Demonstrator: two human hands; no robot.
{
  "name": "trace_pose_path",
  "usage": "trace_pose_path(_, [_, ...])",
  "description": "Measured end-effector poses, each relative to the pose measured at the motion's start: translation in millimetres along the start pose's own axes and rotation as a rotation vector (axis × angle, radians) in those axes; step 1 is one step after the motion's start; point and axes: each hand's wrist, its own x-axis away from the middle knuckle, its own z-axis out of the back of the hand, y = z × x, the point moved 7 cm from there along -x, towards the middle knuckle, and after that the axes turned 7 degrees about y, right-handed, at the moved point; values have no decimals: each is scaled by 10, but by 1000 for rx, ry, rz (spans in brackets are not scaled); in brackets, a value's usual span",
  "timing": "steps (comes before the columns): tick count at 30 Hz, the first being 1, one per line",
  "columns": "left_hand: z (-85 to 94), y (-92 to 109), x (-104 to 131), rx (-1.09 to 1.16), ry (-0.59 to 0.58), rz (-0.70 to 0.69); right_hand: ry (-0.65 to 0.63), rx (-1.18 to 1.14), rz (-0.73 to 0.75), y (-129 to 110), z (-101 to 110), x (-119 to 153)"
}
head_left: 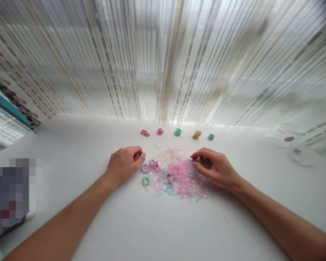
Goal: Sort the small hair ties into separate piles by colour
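Observation:
A loose pile of thin elastic bands [179, 174], mostly pink with some pale blue and cream, lies on the white table between my hands. My left hand [126, 161] rests left of the pile, fingers curled and thumb against the forefinger, with nothing showing in it. Close by it are purple hair ties [146, 168] and a green hair tie [146, 181]. At the pile's right edge, my right hand [216, 167] has its thumb and forefinger drawn together around a small lilac-blue bit, too blurred to name.
Behind the pile runs a row of small hair-tie groups: red [145, 133], pink [160, 131], green [177, 132], yellow [197, 134] and blue [211, 136]. Clear plastic pieces [289, 139] lie at right. A string curtain [163, 65] hangs behind; a blurred-out object [9, 199] stands at left.

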Motion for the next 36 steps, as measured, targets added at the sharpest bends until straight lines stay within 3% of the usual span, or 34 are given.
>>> trace_pose_path(36, [11,25,3,-24,-15,3,131,-64,-31,34,95,18])
